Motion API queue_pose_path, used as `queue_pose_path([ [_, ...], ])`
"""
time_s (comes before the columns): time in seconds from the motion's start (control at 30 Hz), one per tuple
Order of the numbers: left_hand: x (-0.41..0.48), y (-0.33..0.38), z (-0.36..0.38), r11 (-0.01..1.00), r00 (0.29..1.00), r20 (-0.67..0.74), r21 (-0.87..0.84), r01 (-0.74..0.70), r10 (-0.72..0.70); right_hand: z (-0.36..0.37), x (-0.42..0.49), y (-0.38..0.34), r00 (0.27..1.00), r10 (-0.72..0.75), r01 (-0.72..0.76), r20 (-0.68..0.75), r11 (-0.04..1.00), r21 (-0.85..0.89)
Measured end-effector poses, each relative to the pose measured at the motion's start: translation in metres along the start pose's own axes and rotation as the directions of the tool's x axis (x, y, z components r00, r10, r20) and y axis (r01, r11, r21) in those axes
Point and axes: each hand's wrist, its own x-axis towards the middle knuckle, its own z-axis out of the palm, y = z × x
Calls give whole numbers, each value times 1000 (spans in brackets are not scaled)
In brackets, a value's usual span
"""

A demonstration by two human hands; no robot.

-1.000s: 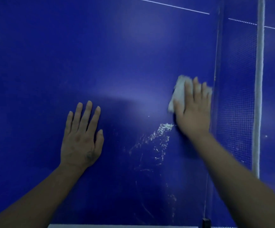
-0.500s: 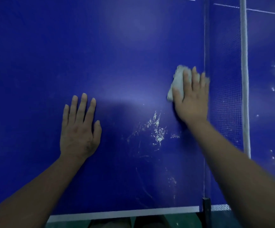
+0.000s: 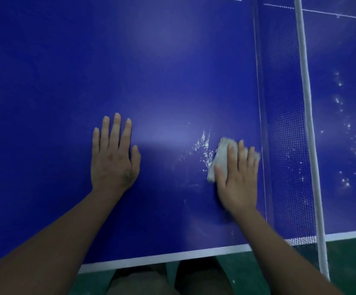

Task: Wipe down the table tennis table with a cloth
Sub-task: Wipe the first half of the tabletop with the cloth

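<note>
right hand (image 3: 237,179), cloth (image 3: 220,158) | slid nearer table (image 3: 172,255) edge | left hand (image 3: 114,158) unmoved

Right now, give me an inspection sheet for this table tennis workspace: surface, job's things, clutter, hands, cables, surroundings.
Surface: blue table; white residue just left of the cloth, more white specks on the half beyond the net.
Job's things: pale cloth, bunched, lying on the table close to the net.
Clutter: nothing seen.
Hands: left hand flat on the table, fingers straight; right hand presses the cloth with straight fingers.
Cables: nothing seen.
Surroundings: net with a white top band; green floor past the table's white edge.
</note>
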Motion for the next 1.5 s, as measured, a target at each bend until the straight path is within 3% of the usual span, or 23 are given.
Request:
queue_pose_path([
  [0.1,-2,0,-2,1000,1000,-1,-9,-1,1,4,-36,-1,998,-37,37,51,999,11],
  [0.37,-3,-2,2,1000,1000,-25,-18,-13,13,-10,136,-42,987,153,-149,-47,986,80],
  [0.43,-4,-2,2,1000,1000,-22,-7,-13,13,-6,132,-61,997,67,-65,-32,997,48],
  [0.5,-4,-1,0,1000,1000,-11,-3,-14,14,-1,92,-70,991,-130,130,-33,992,-8],
  [0.6,-17,-2,-4,1000,1000,18,8,2,-2,10,-2,-59,914,-406,407,13,913,-35],
  [0.7,-56,-3,-6,1000,999,45,-9,0,0,6,-19,-32,840,-535,540,83,840,-49],
  [0.77,-92,-6,-5,999,997,55,10,45,-45,2,11,-30,889,-455,457,51,887,-62],
  [0.83,-127,-6,-2,991,990,56,30,129,-130,0,35,-38,965,-261,262,13,965,-30],
  [0.9,-144,-4,1,986,986,45,45,160,-162,9,27,-49,982,-187,187,-6,982,-5],
  [1.1,-144,-5,3,987,988,18,46,154,-155,20,-42,-41,873,-488,487,14,871,-58],
  [1.17,-145,-5,5,988,989,2,48,149,-149,11,-3,-41,904,-427,426,-13,903,-54],
  [1.27,-146,-7,9,989,989,-35,41,144,-143,-1,75,-60,974,-218,218,-67,976,4],
  [1.37,-148,-8,11,990,990,-54,40,136,-134,-2,113,-98,991,-106,109,-81,993,38],
  [1.43,-149,-8,11,990,989,-58,41,136,-134,5,95,-115,980,-180,181,-86,984,-2],
  [1.5,-148,-7,9,989,989,-55,40,141,-139,14,41,-123,929,-353,353,-114,935,-21],
])
